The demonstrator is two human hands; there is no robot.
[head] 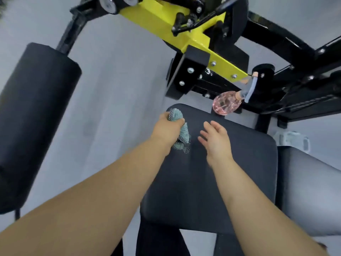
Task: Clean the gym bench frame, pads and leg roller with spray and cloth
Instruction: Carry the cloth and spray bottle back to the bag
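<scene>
- At the centre of the view, a dark seat pad point(212, 182) stretches from 6 o'clock toward 12, with both bare forearms reaching over it.
- On the pad's far left part, the left hand point(167, 126) has its grip clamped on a bunched teal cloth point(181, 133) with a checked edge. Loose ends stick out above and below the fist. Whether the cloth touches the pad cannot be told.
- At 3 o'clock of the cloth, just beside it, the right hand point(215, 137) hovers over the pad with its grip apart, fingers straight and spread, holding nothing.
- At 1 o'clock from that hand and apart from it, a pink spray bottle point(224, 105) sits tilted at the pad's far edge, its trigger head toward the black frame point(287, 52).
- Across 12 o'clock runs a bolted yellow frame part point(166, 21).
- At 9 o'clock, well apart from both hands, the black leg roller point(35, 117) hangs over grey floor point(120, 89).
- At 4 o'clock, a second pad point(310, 191) lies beside the seat pad.
</scene>
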